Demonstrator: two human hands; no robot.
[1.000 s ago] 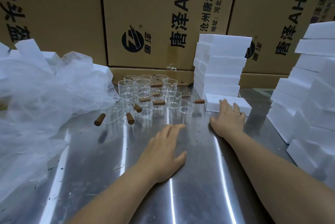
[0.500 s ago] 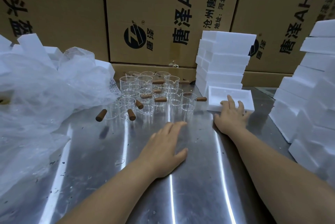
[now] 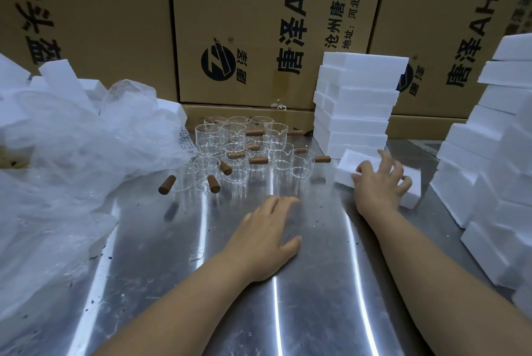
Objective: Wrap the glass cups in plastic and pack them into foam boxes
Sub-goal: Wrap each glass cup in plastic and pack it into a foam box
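Note:
Several clear glass cups (image 3: pixel 300 165) with brown wooden handles stand grouped at the middle back of the steel table (image 3: pixel 178 263). My right hand (image 3: pixel 378 183) grips a white foam box (image 3: pixel 345 171) lying in front of a foam stack, fingers curled over its near side. My left hand (image 3: pixel 264 240) rests flat on the table, fingers straight, a short way in front of the cups. A heap of clear plastic wrap (image 3: pixel 66 160) fills the left side.
A tall stack of white foam boxes (image 3: pixel 357 102) stands behind my right hand. More foam boxes (image 3: pixel 501 160) are piled along the right edge. Large cardboard cartons (image 3: pixel 259 24) wall off the back. Foam pieces (image 3: pixel 60 76) poke out of the plastic heap.
My right hand has closed on the foam box and dragged it nearer and to the right, turning it. My left hand stays flat on the table.

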